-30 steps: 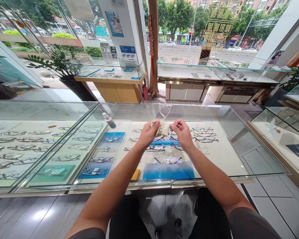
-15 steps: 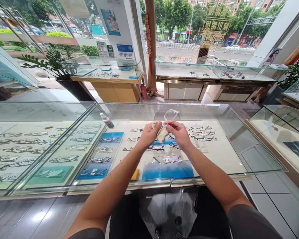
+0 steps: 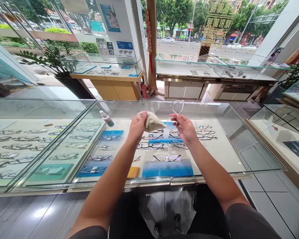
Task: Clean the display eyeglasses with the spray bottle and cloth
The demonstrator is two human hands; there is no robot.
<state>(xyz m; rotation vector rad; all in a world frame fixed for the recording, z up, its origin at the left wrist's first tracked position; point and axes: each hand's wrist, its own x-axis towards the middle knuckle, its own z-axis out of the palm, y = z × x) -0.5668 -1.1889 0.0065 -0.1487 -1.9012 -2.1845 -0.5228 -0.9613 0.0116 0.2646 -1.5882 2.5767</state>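
Note:
My left hand point(image 3: 137, 125) is closed on a beige cleaning cloth point(image 3: 152, 121), which hangs out to the right of the fingers. My right hand point(image 3: 184, 127) pinches a pair of clear-framed glasses point(image 3: 177, 107), whose lens sticks up above the fingers. Both hands hover over the glass top of a display counter point(image 3: 214, 111), a short gap between them, and the cloth's tip points toward the glasses without touching them that I can see.
Under the glass lie several rows of glasses point(image 3: 154, 145) on white and blue pads. A small spray bottle point(image 3: 106, 118) stands on the counter to the left. A second glass case point(image 3: 27, 139) adjoins on the left, more counters point(image 3: 204, 71) and a potted plant point(image 3: 57, 63) stand behind.
The hands have drawn apart: the cloth came off the glasses and moved left and up with my left hand, while my right hand lifted the glasses up and to the right.

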